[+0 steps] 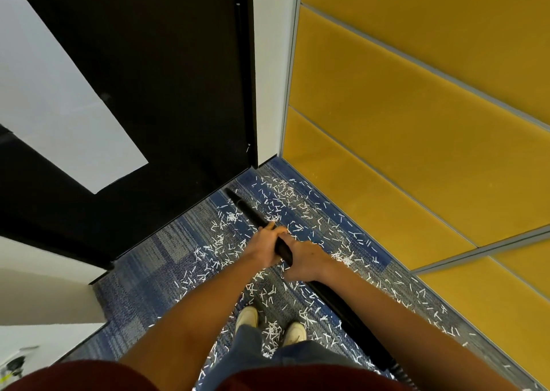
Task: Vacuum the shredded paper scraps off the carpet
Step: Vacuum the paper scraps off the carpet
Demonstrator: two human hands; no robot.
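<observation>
left hand [263, 249] and right hand [308, 261] curl around the black vacuum wand [249, 212] over paper scraps [275, 201] on carpet [148, 286].

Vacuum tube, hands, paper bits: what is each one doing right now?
Vacuum tube: tilted down, tip at the carpet by the black panel.
Left hand: gripping the tube, in front.
Right hand: gripping the tube, behind.
Paper bits: scattered over the carpet, not picked up.

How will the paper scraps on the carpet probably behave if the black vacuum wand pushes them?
The paper scraps are thin, short strips, so probably very light and easily scattered. Several look bent, so likely limp, not stiff. The carpet looks textured, so some may catch rather than slide ahead of the vacuum wand.
</observation>
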